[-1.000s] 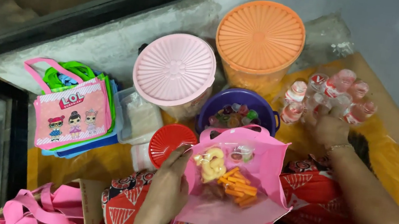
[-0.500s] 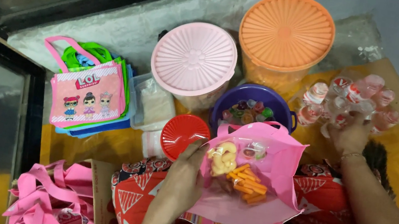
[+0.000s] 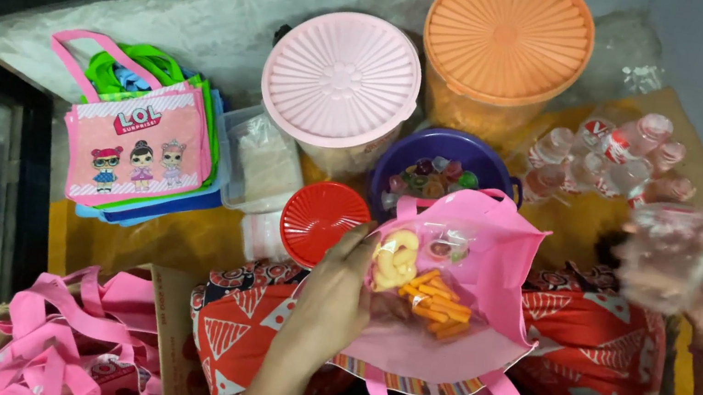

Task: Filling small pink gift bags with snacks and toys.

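Tubs (image 3: pixel 339 94) stand beyond our pink bag (image 3: pixel 443 332): two lidded. Left hand (image 3: pixel 331 301) pinches its rim; right hand (image 3: pixel 697 277) closes on one blurred small bottle (image 3: pixel 665 240).

Pink-lidded tub (image 3: pixel 340 84), orange-lidded tub (image 3: pixel 507 40), red lid (image 3: pixel 320 219), stacked cartoon bags (image 3: pixel 136 147)
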